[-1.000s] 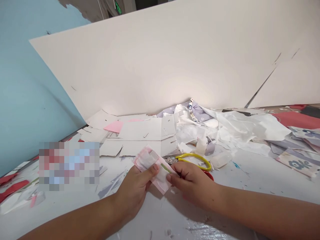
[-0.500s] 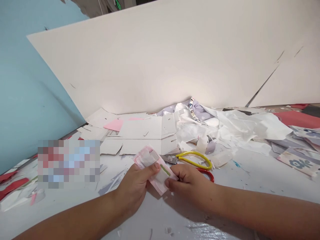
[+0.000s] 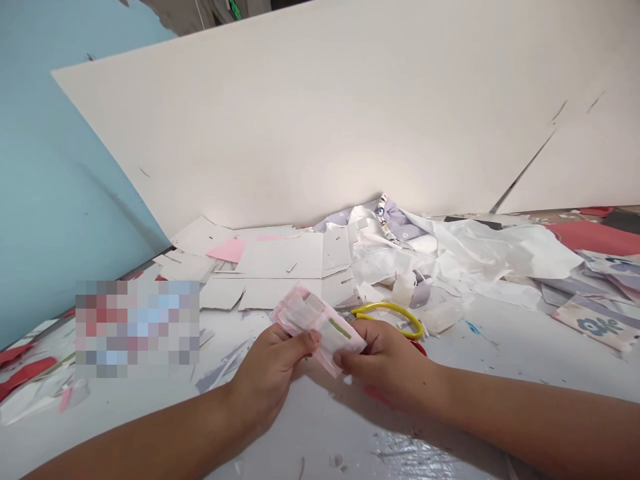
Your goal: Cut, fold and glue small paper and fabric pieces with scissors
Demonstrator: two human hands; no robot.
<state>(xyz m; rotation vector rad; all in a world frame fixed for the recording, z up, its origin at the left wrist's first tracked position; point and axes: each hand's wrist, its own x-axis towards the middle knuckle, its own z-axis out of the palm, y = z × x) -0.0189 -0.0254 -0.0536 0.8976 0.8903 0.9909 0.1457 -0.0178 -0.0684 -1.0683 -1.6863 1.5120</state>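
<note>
Both of my hands hold one small pink and white paper piece (image 3: 314,323) just above the white table (image 3: 500,360). My left hand (image 3: 270,375) pinches its near left edge with the thumb on top. My right hand (image 3: 383,360) pinches its right end, where a short green mark shows. Scissors with a yellow handle (image 3: 395,312) and a red one lie right behind my right hand, partly hidden by it.
A large white board (image 3: 350,120) leans up behind the work area. Flat white card cut-outs (image 3: 280,273) and a pink sheet (image 3: 227,251) lie at the back left. Crumpled white paper and printed scraps (image 3: 480,257) spread to the right. Red scraps (image 3: 25,373) lie far left.
The paper piece has tipped flatter and risen a little, and now covers the scissor blades. My right hand has shifted slightly right along its end. Both grips are kept.
</note>
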